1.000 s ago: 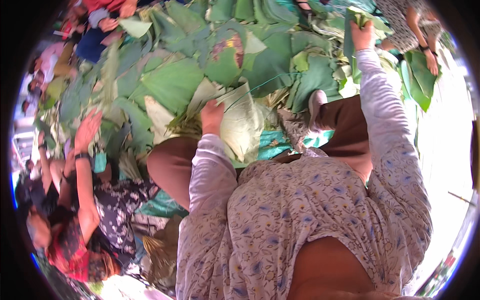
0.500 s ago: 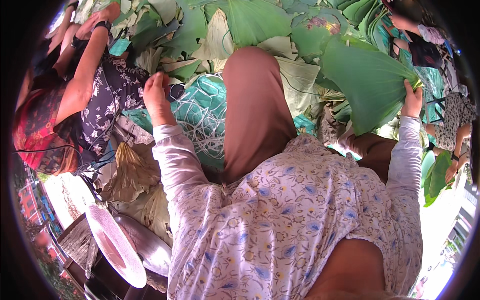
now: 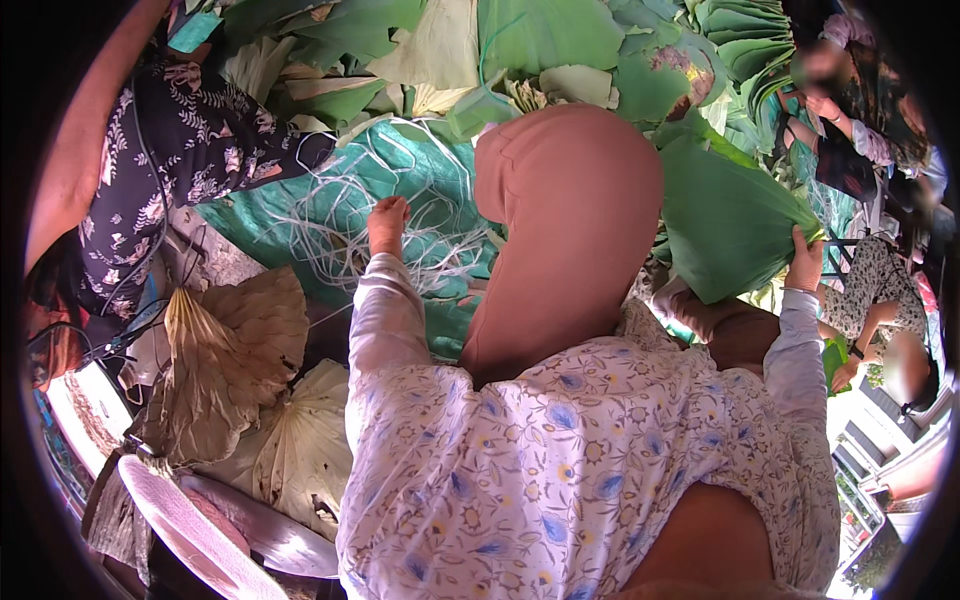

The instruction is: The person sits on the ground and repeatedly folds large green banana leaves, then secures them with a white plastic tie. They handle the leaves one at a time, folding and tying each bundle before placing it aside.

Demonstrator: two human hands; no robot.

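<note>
My left hand (image 3: 388, 222), its fingers curled in a pinch, hangs over a loose tangle of white strings (image 3: 330, 235) on a teal tarp (image 3: 440, 325); whether anything is between those fingers is too small to make out. Out to the right, my right hand (image 3: 806, 262) grips a large green leaf (image 3: 730, 210) by its narrow end, and the leaf fans toward my raised, brown-clad knee (image 3: 570, 200). Layered green and pale leaves (image 3: 540, 40) lie beyond the knee.
At lower left are dried brown leaves (image 3: 230, 360) and a pale pink brimmed hat (image 3: 180, 520). A co-worker in dark floral clothing (image 3: 160, 190) sits close on my left. Other people (image 3: 875, 300) and stacked folded leaves (image 3: 740, 40) are at the right.
The view has swung, exposing more of the strings and dried leaves. My left hand has left the pale leaves for above the strings; my right hand has come lower, holding a large leaf.
</note>
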